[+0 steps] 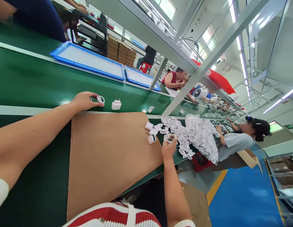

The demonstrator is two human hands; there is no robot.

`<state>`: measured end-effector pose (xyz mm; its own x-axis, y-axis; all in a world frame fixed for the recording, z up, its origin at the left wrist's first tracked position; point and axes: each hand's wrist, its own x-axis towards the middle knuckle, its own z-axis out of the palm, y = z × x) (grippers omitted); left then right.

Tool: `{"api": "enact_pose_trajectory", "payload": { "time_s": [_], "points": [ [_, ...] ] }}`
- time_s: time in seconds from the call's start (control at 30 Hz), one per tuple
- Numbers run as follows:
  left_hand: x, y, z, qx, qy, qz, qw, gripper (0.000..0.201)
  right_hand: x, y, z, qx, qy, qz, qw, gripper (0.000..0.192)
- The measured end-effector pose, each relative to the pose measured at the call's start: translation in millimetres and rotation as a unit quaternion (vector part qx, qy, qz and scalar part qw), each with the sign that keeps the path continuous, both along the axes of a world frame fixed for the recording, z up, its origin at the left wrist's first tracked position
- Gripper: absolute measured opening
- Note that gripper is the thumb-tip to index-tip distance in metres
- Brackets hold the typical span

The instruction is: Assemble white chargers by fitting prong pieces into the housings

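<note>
The left hand [85, 100] reaches out over the far edge of the cardboard sheet [108, 157] onto the green conveyor belt [30, 78]. Its fingers are curled loosely, and the fingertips pinch a small white charger [100, 100] that sits on the belt just past the cardboard. A second white charger plug [116, 105], prongs up, stands on the belt just beside the first one, on the side away from the hand and not touching it.

The right hand [169, 148] rests at the cardboard's right edge, fingers bent and closed around a small white piece [169, 137]; what exactly that piece is cannot be told. Just beside this hand, on the cardboard's corner, lie a few loose white chargers [151, 132]. Beyond the cardboard's right edge the tabletop carries a heap of small white parts [182, 138] and next to it a pile of clear plastic bags [200, 135].

Further along the belt from the cardboard lie two more single white pieces [150, 109]. On the far side of the belt, across from the cardboard, sit two blue-rimmed trays [89, 60], with a stack of brown cartons [120, 50] behind them. Other people sit along the line: one in a grey top [234, 143] past the bag pile, another in a red top [175, 80] on the far side of the belt.
</note>
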<state>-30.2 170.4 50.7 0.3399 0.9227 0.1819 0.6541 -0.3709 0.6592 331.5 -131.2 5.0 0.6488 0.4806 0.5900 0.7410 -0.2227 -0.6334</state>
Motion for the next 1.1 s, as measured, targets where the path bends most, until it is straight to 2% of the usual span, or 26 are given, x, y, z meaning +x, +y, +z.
{"api": "enact_pose_trajectory", "payload": {
  "time_s": [0.07, 0.13, 0.2, 0.3, 0.4, 0.5, 0.6, 0.67, 0.8, 0.87, 0.93, 1.03, 1.1],
  "points": [
    [4.3, -12.9, 7.1, -0.028, 0.017, 0.008, 0.999, 0.078, -16.2, -8.5, 10.9, 0.015, 0.141, 0.076, 0.987, 0.034],
    [9.5, -34.4, 9.1, -0.043, 0.019, -0.025, 0.999, 0.077, -35.0, -16.6, 24.2, 0.015, 0.328, 0.195, 0.924, 0.043],
    [15.6, -60.8, 5.4, -0.040, 0.011, -0.105, 0.994, 0.077, -53.4, -22.9, 37.6, 0.010, 0.445, 0.274, 0.853, 0.046],
    [24.1, -98.8, -6.1, -0.028, 0.012, -0.238, 0.971, 0.071, -75.3, -28.1, 52.7, -0.006, 0.531, 0.328, 0.782, 0.049],
    [29.0, -126.0, -16.0, -0.023, 0.046, -0.333, 0.942, 0.062, -88.7, -30.0, 57.9, -0.034, 0.558, 0.346, 0.753, 0.049],
    [31.8, -145.9, -21.1, 0.069, 0.117, -0.349, 0.927, 0.056, -96.7, -28.6, 54.8, -0.052, 0.531, 0.338, 0.775, 0.043],
    [37.1, -164.8, -26.9, 0.199, 0.158, -0.281, 0.925, 0.046, -103.6, -24.8, 48.5, -0.074, 0.478, 0.328, 0.811, 0.040],
    [42.2, -176.6, -32.7, 0.214, 0.146, -0.249, 0.933, 0.037, -108.3, -21.2, 44.8, -0.079, 0.455, 0.336, 0.821, 0.040],
    [50.8, -194.9, -44.8, 0.129, 0.036, -0.282, 0.950, 0.042, -115.7, -12.1, 40.0, -0.066, 0.393, 0.357, 0.845, 0.030],
    [52.9, -201.0, -49.2, 0.072, -0.031, -0.287, 0.955, 0.049, -118.0, -8.1, 39.5, -0.057, 0.336, 0.353, 0.871, 0.029],
    [54.0, -204.6, -52.0, 0.017, -0.087, -0.279, 0.956, 0.051, -119.7, -5.5, 41.7, -0.060, 0.270, 0.338, 0.900, 0.037],
    [54.5, -204.8, -53.2, -0.051, -0.141, -0.284, 0.947, 0.044, -122.5, -3.2, 51.3, -0.132, 0.123, 0.348, 0.920, 0.031],
    [54.0, -202.6, -52.4, -0.076, -0.153, -0.290, 0.942, 0.041, -125.4, -1.3, 60.3, -0.189, 0.002, 0.383, 0.904, 0.030]
  ]
}}
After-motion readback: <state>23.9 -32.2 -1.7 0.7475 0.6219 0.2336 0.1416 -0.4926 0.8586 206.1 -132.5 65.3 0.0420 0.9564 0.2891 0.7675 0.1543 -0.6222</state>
